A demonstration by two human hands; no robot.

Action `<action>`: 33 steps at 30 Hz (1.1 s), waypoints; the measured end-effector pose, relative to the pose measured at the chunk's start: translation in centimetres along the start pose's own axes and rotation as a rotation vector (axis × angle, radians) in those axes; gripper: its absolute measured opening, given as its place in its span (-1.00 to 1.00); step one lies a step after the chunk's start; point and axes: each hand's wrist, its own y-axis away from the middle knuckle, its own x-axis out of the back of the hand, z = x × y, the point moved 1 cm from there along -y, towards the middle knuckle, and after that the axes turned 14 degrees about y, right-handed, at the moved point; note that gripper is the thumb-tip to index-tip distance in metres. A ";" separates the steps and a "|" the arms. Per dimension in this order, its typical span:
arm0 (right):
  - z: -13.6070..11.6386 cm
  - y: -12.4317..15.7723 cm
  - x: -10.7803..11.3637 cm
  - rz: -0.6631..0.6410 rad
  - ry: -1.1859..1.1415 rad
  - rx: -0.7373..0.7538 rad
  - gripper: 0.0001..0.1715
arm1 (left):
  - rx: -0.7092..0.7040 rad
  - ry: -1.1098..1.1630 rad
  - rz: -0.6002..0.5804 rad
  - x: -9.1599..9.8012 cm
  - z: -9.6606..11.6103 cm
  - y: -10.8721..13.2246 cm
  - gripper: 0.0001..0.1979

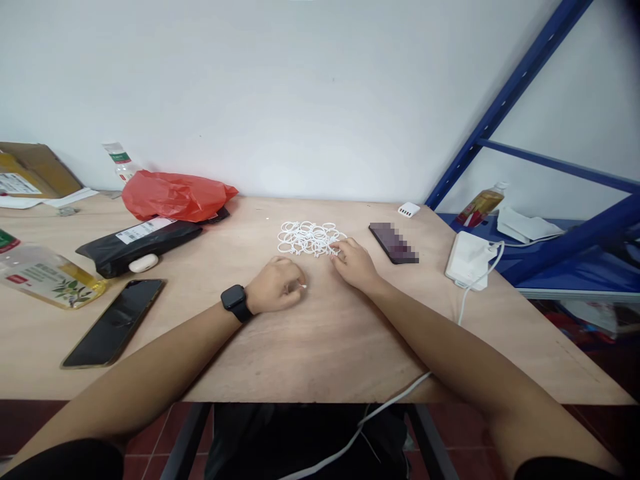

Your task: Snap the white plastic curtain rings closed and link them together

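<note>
A loose pile of thin white plastic rings (305, 235) with small knobs, looking like curtain rings, lies at the middle of the table. My right hand (354, 261) is at the pile's right edge. Its thumb and index finger close about part of one white ring there; the other fingers are bent. Nearer to me and left of the pile, my left hand (277, 285) rests curled on the table, a black watch (236, 303) on its wrist. From its closed fingers a small white tip (304, 287) pokes out; the remainder is hidden in the hand.
To the left are a phone (115, 323), an oil bottle (50, 275), a white earbud case (143, 263), a black parcel (145, 241) and a red bag (177, 193). At right lie another phone (393, 242), a white power strip (467, 260) with its cable, and a small white charger (409, 210).
</note>
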 end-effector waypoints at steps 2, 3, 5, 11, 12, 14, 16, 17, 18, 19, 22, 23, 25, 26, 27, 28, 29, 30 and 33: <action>0.4 -0.2 0.0 -0.045 0.100 -0.048 -0.63 | -0.020 0.014 -0.089 -0.4 0.0 -0.1 -0.91; 0.5 -0.2 0.0 -0.060 0.132 -0.061 -0.61 | -0.031 0.027 -0.115 -0.6 0.0 -0.1 -0.90; 0.4 -0.2 0.0 -0.085 0.177 -0.067 -0.55 | -0.042 0.047 -0.142 -0.9 0.1 -0.1 -0.90; 0.4 0.0 -0.3 -0.141 0.217 -0.069 -0.69 | -0.044 0.075 -0.175 -1.0 0.3 -0.1 -0.86; 0.4 -0.1 -0.3 -0.135 0.208 -0.073 -0.73 | -0.044 0.081 -0.168 -1.0 0.4 -0.1 -0.84; 0.5 -0.1 -0.3 -0.106 0.171 -0.082 -0.77 | -0.042 0.095 -0.148 -1.1 0.4 0.0 -0.81; 0.3 0.0 -0.2 -0.050 0.095 -0.085 -0.79 | -0.032 0.094 -0.091 -1.2 0.2 -0.1 -0.79; 0.0 0.1 -0.1 -0.016 0.034 -0.081 -0.80 | -0.028 0.082 -0.035 -1.1 0.1 -0.1 -0.79; -0.4 0.3 0.0 0.016 -0.044 -0.071 -0.81 | -0.026 0.062 0.040 -1.1 -0.1 -0.1 -0.80; -0.9 0.6 0.1 0.042 -0.140 -0.058 -0.82 | -0.026 0.036 0.126 -0.9 -0.2 -0.1 -0.81; -3.1 1.7 0.1 0.050 -0.490 -0.035 -0.83 | -0.046 -0.041 0.336 -0.4 -0.4 -0.1 -0.80; -3.9 2.0 0.0 0.030 -0.611 -0.041 -0.82 | -0.062 -0.057 0.366 -0.3 -0.4 -0.1 -0.79; -5.5 2.8 0.0 -0.081 -0.845 -0.048 -0.79 | -0.105 -0.078 0.394 -0.2 -0.2 0.0 -0.79; -6.1 3.0 0.0 -0.139 -0.932 -0.038 -0.77 | -0.129 -0.085 0.404 -0.2 -0.1 0.0 -0.80; -6.6 3.3 0.0 -0.178 -0.985 -0.031 -0.74 | -0.150 -0.091 0.411 -0.2 0.0 0.0 -0.82; -6.9 3.4 0.1 -0.204 -1.014 -0.027 -0.72 | -0.166 -0.097 0.420 -0.2 0.1 0.0 -0.84; -7.0 3.5 0.1 -0.211 -1.022 -0.021 -0.70 | -0.176 -0.100 0.429 -0.3 0.1 0.0 -0.86; -7.0 3.6 0.2 -0.199 -1.013 -0.016 -0.68 | -0.180 -0.097 0.438 -0.3 0.1 0.0 -0.86; -6.5 3.6 0.5 -0.078 -0.921 -0.011 -0.69 | -0.176 -0.058 0.467 -0.4 0.0 0.0 -0.86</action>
